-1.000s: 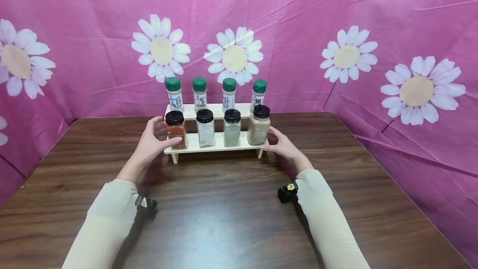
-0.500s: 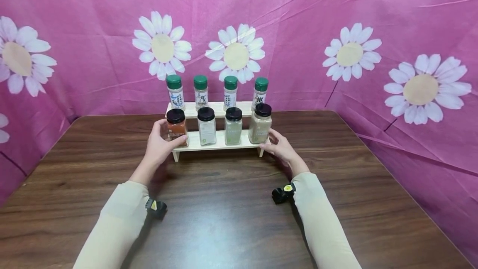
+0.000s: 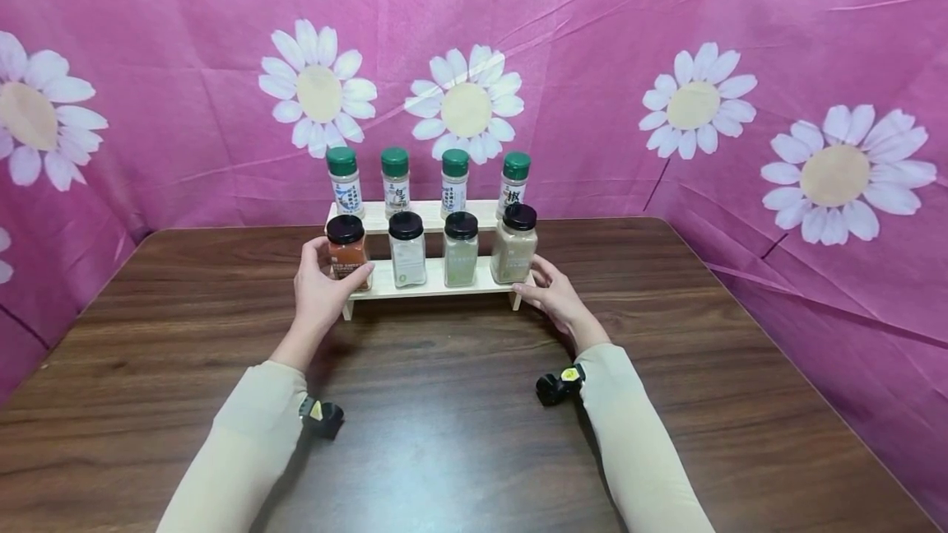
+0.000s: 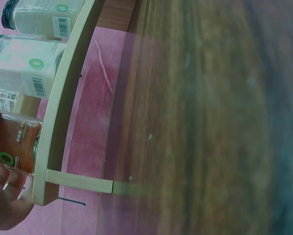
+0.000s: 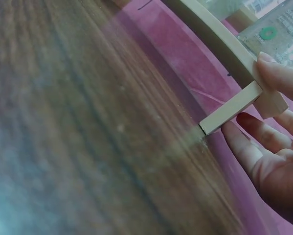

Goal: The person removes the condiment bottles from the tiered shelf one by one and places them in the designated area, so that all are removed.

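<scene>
A two-tier pale wooden spice rack [image 3: 437, 291] stands on the table. My left hand [image 3: 318, 290] grips the jar of red-orange spice [image 3: 348, 256] at the lower shelf's left end, thumb across its front and fingers behind, partly hidden. In the left wrist view that jar [image 4: 14, 142] sits against the shelf. My right hand [image 3: 555, 296] holds the rack's right end beside the tan spice jar [image 3: 514, 252]. The right wrist view shows its thumb on the shelf's edge and its fingers near the leg [image 5: 232, 108]. A white jar [image 3: 408, 257] and a pale green jar [image 3: 461, 257] stand between.
Several green-capped shakers [image 3: 396, 187] line the upper shelf. Brown wood-grain table [image 3: 444, 401] stretches in front and to both sides. A pink cloth with daisies [image 3: 578, 39] hangs behind. Small black cameras [image 3: 559, 387] sit at both wrists.
My left hand has shifted right and wraps the red-orange jar more closely, its thumb reaching further across. My right hand stays at the rack's end. The head view has shifted slightly.
</scene>
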Demonstrator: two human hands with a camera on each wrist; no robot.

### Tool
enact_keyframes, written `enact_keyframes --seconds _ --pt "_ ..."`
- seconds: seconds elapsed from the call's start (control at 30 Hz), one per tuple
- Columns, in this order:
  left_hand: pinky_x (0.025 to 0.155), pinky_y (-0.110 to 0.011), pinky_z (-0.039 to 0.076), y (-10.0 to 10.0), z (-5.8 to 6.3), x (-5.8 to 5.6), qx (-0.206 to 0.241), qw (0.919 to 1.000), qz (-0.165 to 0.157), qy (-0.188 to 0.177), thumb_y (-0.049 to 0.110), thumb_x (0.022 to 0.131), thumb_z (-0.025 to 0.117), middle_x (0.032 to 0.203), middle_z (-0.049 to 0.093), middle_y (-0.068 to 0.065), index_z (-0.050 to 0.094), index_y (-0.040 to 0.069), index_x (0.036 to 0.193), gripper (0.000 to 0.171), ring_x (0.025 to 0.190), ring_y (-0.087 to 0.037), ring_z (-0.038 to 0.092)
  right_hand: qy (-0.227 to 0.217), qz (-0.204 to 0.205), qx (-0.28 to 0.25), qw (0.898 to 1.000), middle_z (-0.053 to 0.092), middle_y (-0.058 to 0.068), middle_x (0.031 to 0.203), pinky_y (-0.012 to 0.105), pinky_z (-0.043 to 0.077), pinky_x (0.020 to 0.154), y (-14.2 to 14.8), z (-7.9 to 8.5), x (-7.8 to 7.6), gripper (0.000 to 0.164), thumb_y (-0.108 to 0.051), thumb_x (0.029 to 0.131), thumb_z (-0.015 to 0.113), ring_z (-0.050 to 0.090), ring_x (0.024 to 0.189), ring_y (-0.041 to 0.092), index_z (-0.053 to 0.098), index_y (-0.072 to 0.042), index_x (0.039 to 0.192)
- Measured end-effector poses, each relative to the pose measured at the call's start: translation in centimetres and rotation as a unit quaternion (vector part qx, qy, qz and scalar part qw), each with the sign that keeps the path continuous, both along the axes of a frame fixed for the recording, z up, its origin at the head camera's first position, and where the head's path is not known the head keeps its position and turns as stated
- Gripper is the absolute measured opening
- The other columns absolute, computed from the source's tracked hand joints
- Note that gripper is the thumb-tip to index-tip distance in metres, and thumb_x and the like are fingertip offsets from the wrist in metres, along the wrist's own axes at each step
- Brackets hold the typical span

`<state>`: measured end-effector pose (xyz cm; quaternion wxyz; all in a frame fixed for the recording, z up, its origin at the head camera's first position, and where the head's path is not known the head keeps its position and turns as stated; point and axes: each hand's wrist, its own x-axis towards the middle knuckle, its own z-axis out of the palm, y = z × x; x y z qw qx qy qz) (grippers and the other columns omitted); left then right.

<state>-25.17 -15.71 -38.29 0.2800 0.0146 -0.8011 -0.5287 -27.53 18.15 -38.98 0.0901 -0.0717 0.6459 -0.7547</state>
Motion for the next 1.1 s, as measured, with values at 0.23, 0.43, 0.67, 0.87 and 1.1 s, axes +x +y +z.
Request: enact_keyframes --seconds 0.23,0.43,0.67,0.87,1.1 --pt "0.072 -0.03 0.038 1.4 2.0 1.7 0.015 0.9997 0.017 0.006 0.023 0.064 0.075 0.103 0.051 -0.013 0.04 0.001 0.113 0.064 0.092 -0.023 0.049 -0.007 0.004 -0.007 1.0 0.032 0.024 0.13 0.033 0.039 0.085 0.0 0.0 0.1 0.067 0.011 0.079 0.052 0.05 0.095 0.016 0.021 -0.005 0.136" --pt "0.082 -0.035 0.039 2.1 2.9 2.3 0.033 0.9986 0.039 -0.012 0.018 0.064 0.076 0.107 0.051 -0.014 0.043 0.0 0.112 0.062 0.096 -0.025 0.049 -0.012 0.0 -0.008 1.0 0.03 0.022 0.131 0.034 0.04 0.085 0.0 -0.1 0.2 0.068 0.01 0.079 0.053 0.049 0.098 0.018 0.021 -0.006 0.136" --pt "0.083 -0.036 0.039 2.4 2.9 2.4 0.055 0.9972 0.05 -0.006 0.015 0.063 0.077 0.106 0.052 -0.015 0.044 -0.001 0.112 0.061 0.096 -0.026 0.049 -0.009 -0.001 -0.005 1.0 0.03 0.02 0.132 0.034 0.04 0.084 0.0 -0.1 0.3 0.068 0.008 0.079 0.054 0.048 0.099 0.019 0.021 -0.007 0.136" --pt "0.08 -0.032 0.04 2.3 2.9 2.8 0.07 0.9959 0.056 -0.009 0.013 0.062 0.077 0.105 0.053 -0.013 0.046 0.001 0.112 0.06 0.095 -0.023 0.05 -0.009 -0.002 0.003 1.0 0.028 0.018 0.134 0.033 0.04 0.085 0.0 -0.2 0.3 0.069 0.006 0.079 0.055 0.046 0.103 0.021 0.02 -0.007 0.137" --pt "0.077 -0.027 0.041 0.7 2.3 2.8 0.096 0.994 0.053 0.001 0.014 0.062 0.077 0.103 0.054 -0.01 0.049 0.003 0.113 0.059 0.094 -0.018 0.05 -0.015 -0.004 0.001 1.0 0.029 0.019 0.134 0.033 0.041 0.084 0.0 -0.3 0.5 0.068 0.007 0.08 0.054 0.049 0.097 0.018 0.02 -0.008 0.137"
